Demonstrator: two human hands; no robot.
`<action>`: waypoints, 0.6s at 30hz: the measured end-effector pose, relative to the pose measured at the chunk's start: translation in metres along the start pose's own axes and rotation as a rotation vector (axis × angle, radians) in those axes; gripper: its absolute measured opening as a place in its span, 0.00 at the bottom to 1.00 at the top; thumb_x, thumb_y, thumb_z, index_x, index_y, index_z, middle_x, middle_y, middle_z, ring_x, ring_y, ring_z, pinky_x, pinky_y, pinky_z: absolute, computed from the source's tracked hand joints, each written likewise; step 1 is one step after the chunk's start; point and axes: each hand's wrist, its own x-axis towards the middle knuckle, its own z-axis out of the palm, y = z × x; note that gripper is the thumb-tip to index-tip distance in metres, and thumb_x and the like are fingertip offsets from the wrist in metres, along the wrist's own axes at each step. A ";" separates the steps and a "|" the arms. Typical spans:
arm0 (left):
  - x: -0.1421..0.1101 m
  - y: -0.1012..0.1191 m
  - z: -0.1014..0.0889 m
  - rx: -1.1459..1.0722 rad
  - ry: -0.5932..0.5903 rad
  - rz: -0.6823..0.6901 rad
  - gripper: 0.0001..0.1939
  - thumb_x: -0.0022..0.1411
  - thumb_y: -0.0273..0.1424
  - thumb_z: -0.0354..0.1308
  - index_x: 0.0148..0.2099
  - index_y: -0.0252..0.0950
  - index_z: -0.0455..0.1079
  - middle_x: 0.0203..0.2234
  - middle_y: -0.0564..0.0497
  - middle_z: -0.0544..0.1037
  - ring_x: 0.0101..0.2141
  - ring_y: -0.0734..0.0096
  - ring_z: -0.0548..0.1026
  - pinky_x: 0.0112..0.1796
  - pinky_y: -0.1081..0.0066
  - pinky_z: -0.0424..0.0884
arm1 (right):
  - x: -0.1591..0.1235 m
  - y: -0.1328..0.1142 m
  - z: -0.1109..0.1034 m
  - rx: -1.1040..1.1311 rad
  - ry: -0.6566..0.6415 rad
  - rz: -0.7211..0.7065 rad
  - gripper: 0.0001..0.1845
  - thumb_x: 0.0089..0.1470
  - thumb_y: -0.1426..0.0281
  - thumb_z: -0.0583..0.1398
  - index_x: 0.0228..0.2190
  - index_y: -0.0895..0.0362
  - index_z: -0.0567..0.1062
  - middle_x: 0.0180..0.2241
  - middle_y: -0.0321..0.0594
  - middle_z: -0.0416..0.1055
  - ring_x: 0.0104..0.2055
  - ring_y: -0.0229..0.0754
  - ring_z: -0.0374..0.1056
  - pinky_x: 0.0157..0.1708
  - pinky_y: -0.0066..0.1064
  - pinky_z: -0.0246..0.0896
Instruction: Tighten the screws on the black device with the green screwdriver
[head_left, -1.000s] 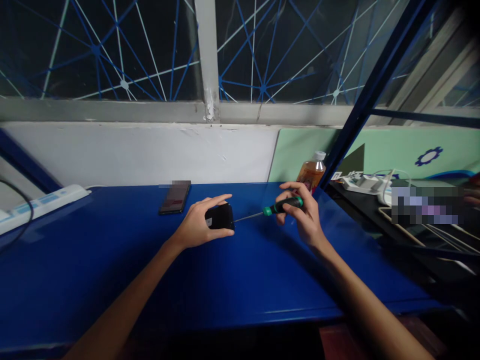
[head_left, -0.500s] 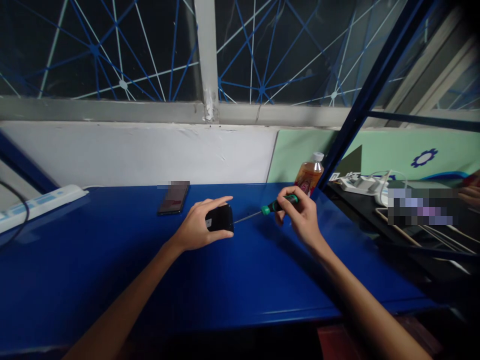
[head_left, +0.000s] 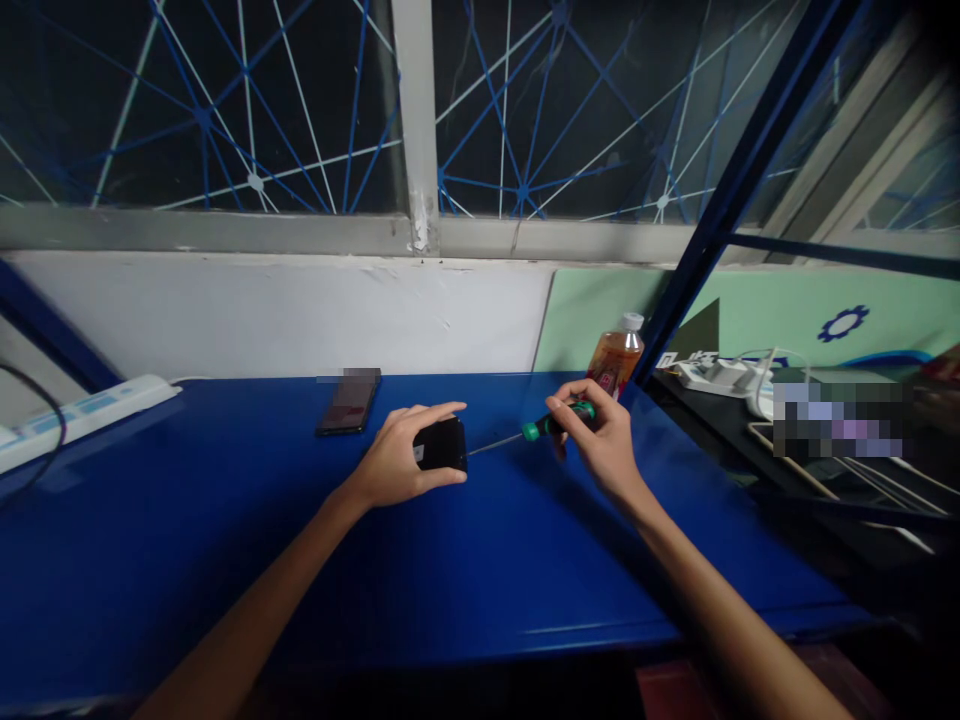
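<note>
My left hand grips a small black box-shaped device by its sides, thumb along the near edge and fingers along the far one. A pale label shows on the device close to my palm. In my right hand is a screwdriver with a black and green handle, held between thumb and fingers. Its thin metal shaft points left, and the tip meets or nearly meets the device's right end. Whether it sits in a screw is too small to tell.
A phone lies on the blue table beyond my left hand. Behind my right hand stands a drink bottle. A white power strip is at the left; chargers and cables lie on a black surface at the right, past a blue post.
The camera view has shifted slightly, so the scene sits a little lower. Both hands keep their holds, and the screwdriver stays at the device's right end.
</note>
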 end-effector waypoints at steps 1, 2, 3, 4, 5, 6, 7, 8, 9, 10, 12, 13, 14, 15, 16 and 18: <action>0.000 0.000 0.000 0.001 -0.002 -0.002 0.37 0.49 0.45 0.65 0.61 0.45 0.62 0.53 0.45 0.73 0.53 0.46 0.68 0.54 0.45 0.58 | 0.000 0.000 0.000 -0.026 0.014 0.012 0.12 0.54 0.61 0.62 0.29 0.55 0.68 0.15 0.27 0.63 0.12 0.33 0.61 0.12 0.24 0.55; 0.000 -0.001 0.000 0.001 -0.002 -0.002 0.37 0.49 0.45 0.65 0.61 0.45 0.62 0.52 0.45 0.73 0.53 0.46 0.69 0.55 0.45 0.58 | 0.000 0.001 0.000 -0.040 0.013 0.025 0.12 0.55 0.61 0.61 0.30 0.56 0.68 0.15 0.27 0.63 0.11 0.33 0.61 0.11 0.24 0.54; -0.001 -0.002 0.001 0.000 0.002 0.000 0.37 0.49 0.45 0.65 0.61 0.46 0.62 0.52 0.45 0.73 0.53 0.46 0.69 0.55 0.45 0.58 | 0.000 0.002 -0.001 -0.035 -0.003 0.041 0.11 0.56 0.60 0.60 0.31 0.56 0.69 0.15 0.28 0.63 0.11 0.34 0.62 0.12 0.24 0.55; -0.001 -0.003 0.001 -0.001 0.007 0.003 0.37 0.49 0.45 0.65 0.61 0.46 0.62 0.52 0.45 0.74 0.52 0.46 0.69 0.55 0.45 0.58 | 0.000 0.003 -0.002 -0.012 -0.027 0.055 0.11 0.58 0.61 0.57 0.33 0.56 0.69 0.16 0.28 0.64 0.12 0.35 0.64 0.13 0.25 0.57; -0.001 -0.004 0.002 -0.003 0.012 0.006 0.37 0.49 0.45 0.65 0.61 0.46 0.62 0.52 0.46 0.74 0.52 0.46 0.69 0.54 0.45 0.58 | 0.001 0.004 -0.003 0.029 -0.058 0.066 0.10 0.59 0.62 0.56 0.35 0.56 0.69 0.18 0.29 0.66 0.13 0.36 0.66 0.15 0.26 0.59; -0.001 -0.005 0.002 -0.003 0.016 0.008 0.37 0.49 0.45 0.65 0.61 0.46 0.62 0.52 0.46 0.74 0.52 0.46 0.69 0.54 0.45 0.58 | 0.001 0.006 -0.004 0.082 -0.084 0.075 0.09 0.59 0.63 0.55 0.38 0.55 0.68 0.21 0.30 0.67 0.15 0.36 0.67 0.16 0.27 0.61; -0.001 -0.006 0.003 -0.002 0.018 0.009 0.37 0.49 0.45 0.65 0.61 0.47 0.62 0.52 0.46 0.74 0.52 0.46 0.69 0.54 0.45 0.58 | 0.002 0.006 -0.005 0.128 -0.095 0.073 0.08 0.58 0.65 0.56 0.39 0.55 0.67 0.24 0.31 0.68 0.16 0.36 0.68 0.17 0.28 0.62; -0.001 -0.006 0.003 0.000 0.018 0.010 0.36 0.49 0.45 0.65 0.61 0.47 0.62 0.52 0.46 0.73 0.52 0.46 0.69 0.54 0.45 0.58 | 0.002 0.007 -0.005 0.154 -0.102 0.067 0.09 0.56 0.66 0.57 0.39 0.55 0.67 0.26 0.31 0.69 0.17 0.36 0.69 0.18 0.28 0.63; 0.000 -0.007 0.004 0.003 0.014 0.009 0.36 0.50 0.45 0.65 0.60 0.47 0.62 0.52 0.46 0.73 0.52 0.46 0.69 0.54 0.45 0.58 | 0.002 0.007 -0.004 0.159 -0.092 0.057 0.09 0.55 0.67 0.58 0.39 0.54 0.66 0.26 0.31 0.69 0.17 0.35 0.68 0.17 0.27 0.62; 0.000 -0.007 0.004 0.007 0.009 0.008 0.36 0.50 0.45 0.65 0.60 0.47 0.62 0.53 0.46 0.73 0.53 0.46 0.69 0.55 0.45 0.57 | 0.002 0.006 -0.003 0.143 -0.075 0.046 0.10 0.55 0.67 0.59 0.38 0.54 0.66 0.24 0.30 0.68 0.16 0.35 0.68 0.17 0.27 0.62; 0.000 -0.007 0.004 0.014 0.000 0.006 0.36 0.50 0.46 0.65 0.61 0.47 0.62 0.53 0.46 0.73 0.53 0.47 0.68 0.55 0.45 0.57 | 0.000 0.005 -0.001 0.085 -0.018 0.031 0.10 0.54 0.65 0.61 0.36 0.55 0.67 0.19 0.27 0.65 0.13 0.35 0.65 0.14 0.25 0.59; -0.001 -0.007 0.004 0.017 -0.003 0.007 0.36 0.50 0.46 0.65 0.61 0.46 0.62 0.53 0.46 0.73 0.53 0.47 0.68 0.55 0.46 0.57 | -0.001 0.004 0.001 0.052 0.018 0.027 0.11 0.53 0.63 0.62 0.34 0.55 0.68 0.17 0.27 0.63 0.12 0.34 0.63 0.12 0.25 0.56; -0.001 -0.006 0.004 0.019 -0.006 0.008 0.36 0.50 0.46 0.65 0.61 0.46 0.62 0.53 0.46 0.73 0.53 0.47 0.68 0.55 0.46 0.57 | -0.002 0.004 0.002 0.021 0.048 0.025 0.11 0.53 0.62 0.63 0.32 0.55 0.68 0.15 0.26 0.61 0.11 0.34 0.61 0.10 0.24 0.54; -0.001 -0.006 0.004 0.021 -0.008 0.008 0.36 0.50 0.46 0.65 0.61 0.46 0.62 0.54 0.46 0.72 0.53 0.47 0.68 0.55 0.46 0.57 | -0.002 0.005 0.002 -0.002 0.066 0.023 0.12 0.53 0.61 0.62 0.30 0.56 0.69 0.14 0.26 0.60 0.10 0.33 0.60 0.09 0.24 0.52; -0.001 -0.006 0.004 0.024 -0.008 0.007 0.36 0.50 0.46 0.65 0.61 0.46 0.62 0.54 0.46 0.72 0.53 0.47 0.68 0.54 0.46 0.58 | -0.003 0.006 0.002 -0.014 0.070 0.020 0.12 0.55 0.60 0.61 0.30 0.56 0.69 0.14 0.27 0.60 0.10 0.33 0.60 0.09 0.24 0.52; -0.001 -0.006 0.004 0.028 -0.006 0.007 0.36 0.50 0.46 0.65 0.61 0.46 0.62 0.54 0.46 0.72 0.53 0.48 0.68 0.54 0.47 0.58 | -0.002 0.008 0.001 0.006 0.022 0.017 0.12 0.58 0.60 0.57 0.31 0.56 0.69 0.14 0.28 0.62 0.12 0.35 0.62 0.12 0.25 0.57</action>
